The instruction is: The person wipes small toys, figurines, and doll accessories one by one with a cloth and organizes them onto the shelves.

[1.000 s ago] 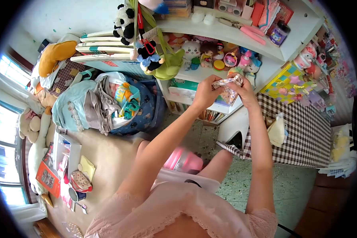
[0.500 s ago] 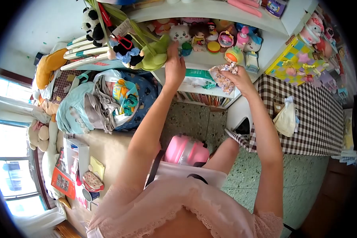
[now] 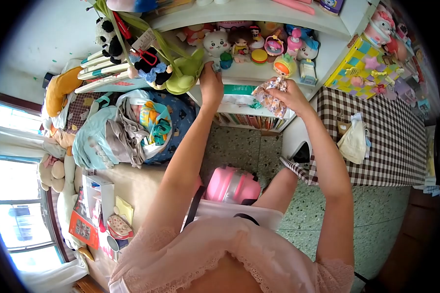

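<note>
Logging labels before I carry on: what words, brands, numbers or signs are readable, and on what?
"HELLO KITTY": pink item at the back of the toy shelf.
Too small or blurred: white tag, purple jar, green pack, orange booklet, book spines.
No lettering made out on the floral cloth in the right hand.

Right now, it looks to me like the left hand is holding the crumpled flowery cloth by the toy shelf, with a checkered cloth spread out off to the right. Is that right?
Not quite: the head view shows the crumpled flowery cloth in the right hand, not the left hand. It is by the toy shelf, and the checkered cloth is spread out off to the right.
</note>
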### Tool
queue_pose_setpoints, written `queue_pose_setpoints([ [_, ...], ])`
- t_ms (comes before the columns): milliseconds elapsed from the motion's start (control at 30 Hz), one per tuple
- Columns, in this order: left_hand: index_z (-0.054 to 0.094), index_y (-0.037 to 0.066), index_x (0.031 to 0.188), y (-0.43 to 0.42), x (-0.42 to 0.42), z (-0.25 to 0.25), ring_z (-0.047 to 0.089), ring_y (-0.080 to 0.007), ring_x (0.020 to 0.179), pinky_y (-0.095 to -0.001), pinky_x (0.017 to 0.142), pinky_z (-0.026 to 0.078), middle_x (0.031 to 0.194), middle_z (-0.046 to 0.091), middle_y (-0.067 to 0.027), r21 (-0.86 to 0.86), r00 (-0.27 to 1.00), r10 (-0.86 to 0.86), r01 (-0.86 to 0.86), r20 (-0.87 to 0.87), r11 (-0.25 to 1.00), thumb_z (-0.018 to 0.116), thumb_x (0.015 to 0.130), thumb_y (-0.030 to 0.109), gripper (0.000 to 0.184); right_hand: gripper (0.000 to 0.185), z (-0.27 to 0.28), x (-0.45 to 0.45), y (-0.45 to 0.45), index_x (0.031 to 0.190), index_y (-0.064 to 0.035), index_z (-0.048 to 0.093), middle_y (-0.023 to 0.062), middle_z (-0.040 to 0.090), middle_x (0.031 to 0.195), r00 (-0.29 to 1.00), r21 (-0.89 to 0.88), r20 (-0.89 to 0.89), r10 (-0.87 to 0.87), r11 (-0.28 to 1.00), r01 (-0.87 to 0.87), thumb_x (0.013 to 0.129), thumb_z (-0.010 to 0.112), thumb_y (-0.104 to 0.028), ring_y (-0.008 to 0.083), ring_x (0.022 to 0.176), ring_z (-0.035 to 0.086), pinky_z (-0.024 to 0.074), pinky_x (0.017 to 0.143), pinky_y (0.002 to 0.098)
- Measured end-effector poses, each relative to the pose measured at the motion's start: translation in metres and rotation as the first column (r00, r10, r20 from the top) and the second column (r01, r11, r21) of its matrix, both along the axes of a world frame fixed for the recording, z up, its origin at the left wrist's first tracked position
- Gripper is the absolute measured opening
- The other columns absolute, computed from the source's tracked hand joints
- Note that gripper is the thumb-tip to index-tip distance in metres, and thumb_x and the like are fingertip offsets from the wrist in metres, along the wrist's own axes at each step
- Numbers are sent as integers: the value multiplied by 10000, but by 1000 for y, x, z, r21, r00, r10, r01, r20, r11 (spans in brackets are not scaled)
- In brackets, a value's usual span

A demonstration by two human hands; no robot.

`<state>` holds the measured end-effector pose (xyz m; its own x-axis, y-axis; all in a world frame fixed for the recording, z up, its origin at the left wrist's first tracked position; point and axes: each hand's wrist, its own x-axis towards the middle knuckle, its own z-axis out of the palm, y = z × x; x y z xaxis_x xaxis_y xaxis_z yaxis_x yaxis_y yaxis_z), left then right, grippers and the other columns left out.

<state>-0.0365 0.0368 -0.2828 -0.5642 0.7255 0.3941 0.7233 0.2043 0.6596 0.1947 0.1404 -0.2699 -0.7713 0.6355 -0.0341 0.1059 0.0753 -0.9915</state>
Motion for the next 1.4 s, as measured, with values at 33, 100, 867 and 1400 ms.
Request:
queue_pose_setpoints([
  [33, 452, -22, 1211, -3, 4, 1, 516, -427, 1041, -439, 871, 439, 1208, 506, -265, 3, 999, 32, -32, 29, 999, 580, 862, 23, 375, 258, -1, 0, 0, 1050, -20, 616, 43, 665, 934, 1000, -1, -1, 0, 1000, 0, 857, 664, -184, 105, 811, 615, 489, 721, 273],
  [100, 459, -21, 1195, -10, 13, 3, 536, -384, 1039, -414, 855, 447, 1178, 525, -238, 69, 998, 45, -48, 53, 996, 585, 870, 33, 353, 270, -2, -1, -1, 1065, -18, 609, 40, 661, 923, 998, 2, -55, -12, 1000, 12, 860, 659, -187, 101, 809, 613, 490, 720, 272],
  [867, 464, 17, 1305, -70, 81, 32, 555, -119, 1038, -283, 895, 471, 1174, 563, -38, 491, 343, -516, 165, 785, 855, 600, 892, 27, 435, 328, 38, -14, -58, 1109, -73, 642, 34, 608, 1132, 947, 913, -322, 16, 269, 306, 786, 602, -40, 195, 968, 630, 550, 775, 298],
  [1400, 447, 31, 1329, -76, 89, 43, 574, -114, 995, -260, 842, 482, 1137, 582, -30, 476, 268, -507, 177, 819, 862, 552, 922, 48, 421, 375, 36, -13, -60, 1180, -80, 613, 46, 580, 1211, 961, 933, -277, 19, 243, 264, 807, 572, -64, 208, 1033, 615, 542, 817, 302],
])
